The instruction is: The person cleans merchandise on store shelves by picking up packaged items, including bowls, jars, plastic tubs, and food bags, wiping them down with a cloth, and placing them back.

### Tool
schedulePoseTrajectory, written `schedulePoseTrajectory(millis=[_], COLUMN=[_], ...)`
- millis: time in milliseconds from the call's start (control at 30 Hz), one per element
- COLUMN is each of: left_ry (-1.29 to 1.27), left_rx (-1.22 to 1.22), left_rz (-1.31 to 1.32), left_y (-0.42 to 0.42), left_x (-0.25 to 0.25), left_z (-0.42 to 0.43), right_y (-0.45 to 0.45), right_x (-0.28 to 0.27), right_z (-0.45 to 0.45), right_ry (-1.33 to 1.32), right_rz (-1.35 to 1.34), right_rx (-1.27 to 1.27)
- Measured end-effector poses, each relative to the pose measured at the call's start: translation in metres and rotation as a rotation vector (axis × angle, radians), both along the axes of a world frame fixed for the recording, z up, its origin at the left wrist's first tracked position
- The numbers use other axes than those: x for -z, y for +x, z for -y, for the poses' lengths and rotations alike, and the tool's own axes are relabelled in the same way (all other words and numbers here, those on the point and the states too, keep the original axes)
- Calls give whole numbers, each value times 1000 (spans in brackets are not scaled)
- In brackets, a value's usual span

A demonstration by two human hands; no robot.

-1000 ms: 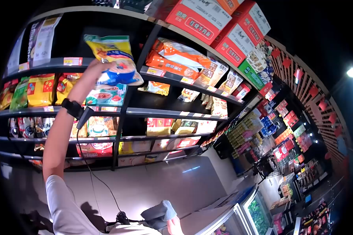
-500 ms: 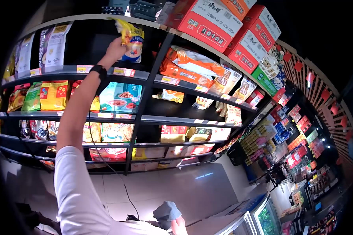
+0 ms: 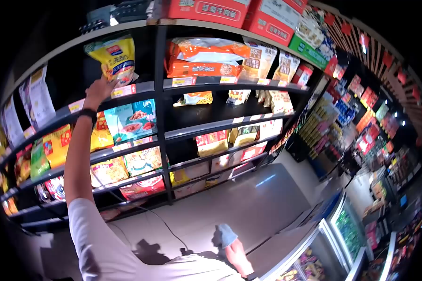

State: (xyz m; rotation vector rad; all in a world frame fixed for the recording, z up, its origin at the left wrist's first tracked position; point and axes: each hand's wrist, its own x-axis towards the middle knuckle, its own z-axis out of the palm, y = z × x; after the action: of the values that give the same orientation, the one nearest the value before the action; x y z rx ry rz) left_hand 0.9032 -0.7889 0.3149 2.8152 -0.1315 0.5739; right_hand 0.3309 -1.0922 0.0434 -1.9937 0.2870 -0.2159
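Observation:
A yellow and blue food bag (image 3: 118, 58) stands upright, leaning a little, at the upper shelf on the left. My left hand (image 3: 101, 90) is at its lower left edge, fingers closed on the bag; part of the fingertips is hidden against it. Low in the view, over the floor, my right hand (image 3: 237, 255) holds a blue-grey cloth (image 3: 227, 235). Just below the yellow bag, a teal bag with fruit pictures (image 3: 131, 122) sits on the second shelf.
Orange bags (image 3: 204, 69) lie right of the upright post (image 3: 160, 93). Red cartons (image 3: 272, 21) are stacked on the unit's top. A glass-topped freezer (image 3: 309, 262) stands at lower right. A thin cable (image 3: 166, 225) runs across the floor.
The yellow bag is now lower and turned with its front towards me, at the shelf's front. My left hand has come down with it. The view has swung, and more of my right hand shows.

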Motion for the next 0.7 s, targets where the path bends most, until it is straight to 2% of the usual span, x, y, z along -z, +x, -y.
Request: schedulePoseTrajectory(millis=[100,167,233,267,300,333,367,400,500,600,700], left_ry=[137,97,196,258,304,396,401,419,426,417,439], left_rx=[-64,-78,-44,-43,-32,-16,-39,-5,-42,-77,-147], left_rz=[200,179,219,407,403,545,533,679,677,631,614], left_y=[-5,3,-5,4,-4,-12,-17,-7,-34,-23,-25], left_x=[21,36,42,57,55,61,65,76,74,82,86], left_z=[0,-4,-5,-9,-6,-6,-2,-7,7,3,9], right_y=[-5,-3,0,0,1,2,5,11,9,2,-4], right_x=[60,54,56,72,90,78,68,48,15,64,60], right_z=[17,11,10,13,15,15,17,15,14,23,31], right_ry=[-217,-278,-199,-225,-199,-187,-175,-113,-110,-245,-261], right_rz=[4,85,70,66,45,55,65,106,134,131,228], right_rx=[-79,-82,-108,-104,-112,-120,-131,-101,-42,-38,29])
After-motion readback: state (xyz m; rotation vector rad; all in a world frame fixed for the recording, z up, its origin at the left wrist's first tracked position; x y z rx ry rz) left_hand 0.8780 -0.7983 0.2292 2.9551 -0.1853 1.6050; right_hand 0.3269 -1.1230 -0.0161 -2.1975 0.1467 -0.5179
